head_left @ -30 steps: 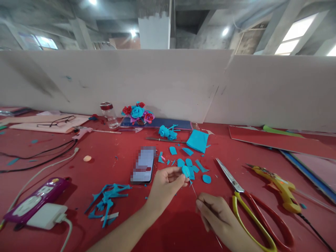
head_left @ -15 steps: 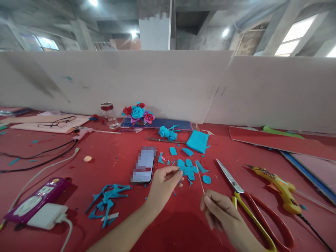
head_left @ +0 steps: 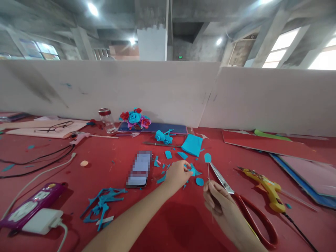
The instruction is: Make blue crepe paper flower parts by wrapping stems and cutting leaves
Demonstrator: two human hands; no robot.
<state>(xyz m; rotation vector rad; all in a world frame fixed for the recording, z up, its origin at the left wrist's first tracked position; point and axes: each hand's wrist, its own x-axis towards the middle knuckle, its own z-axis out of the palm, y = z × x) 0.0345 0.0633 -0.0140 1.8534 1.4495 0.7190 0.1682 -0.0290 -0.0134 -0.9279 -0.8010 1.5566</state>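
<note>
Pinched in my right hand [head_left: 217, 197] is a thin pale stick [head_left: 209, 172], held upright. A rounded blue petal piece [head_left: 207, 158] shows at its top end. My left hand [head_left: 180, 175] reaches over the small blue cut pieces, thumb and fingers curled together; what they hold, if anything, is hidden. Just past its fingertips lie overlapping blue pieces [head_left: 194, 170]. A loose blue petal [head_left: 199, 181] rests between the two hands. Scissors [head_left: 223, 180] with red and yellow handles lie beside and partly behind my right hand.
A yellow glue gun [head_left: 267, 187] lies at right, near stacked boards [head_left: 296, 168]. Left are a phone [head_left: 140, 169], blue scraps [head_left: 103, 203] and a purple power strip [head_left: 34, 203]. Behind stand a flower arrangement [head_left: 135, 118], glass jar [head_left: 107, 120], blue roses [head_left: 164, 136] and folded blue sheet [head_left: 192, 145].
A blue petal now shows on the stick's tip, which was bare against the pieces before. My left hand has moved right and slightly up over the pieces. The camera view has shifted slightly.
</note>
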